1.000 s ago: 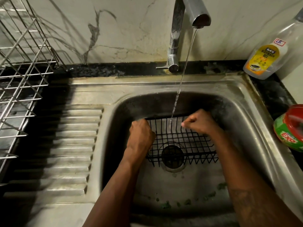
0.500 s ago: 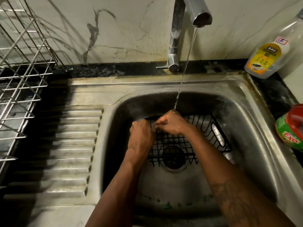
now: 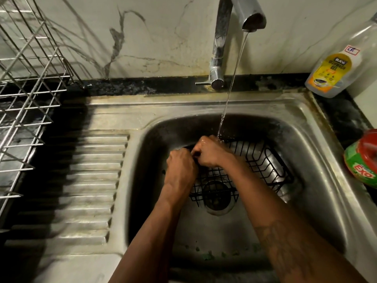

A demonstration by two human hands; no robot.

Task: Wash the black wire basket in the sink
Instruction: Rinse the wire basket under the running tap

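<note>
Your right hand (image 3: 210, 154) has slid left along the basket's (image 3: 265, 166) far rim and is now against your left hand (image 3: 180, 168). The basket sits in the sink (image 3: 318, 160), over the drain (image 3: 219, 210). Both fists are curled tight on its left corner wires. The tap's (image 3: 253, 15) stream strikes your right knuckles. The bottle (image 3: 334, 72) reads "DISHWASH GEL", and the green tub (image 3: 365, 160) reads "EXO".

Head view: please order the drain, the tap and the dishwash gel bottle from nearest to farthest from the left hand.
1. Drain, just right of the left hand, under the black wire basket.
2. Tap, behind the sink bowl.
3. Dishwash gel bottle, back right on the counter.
</note>
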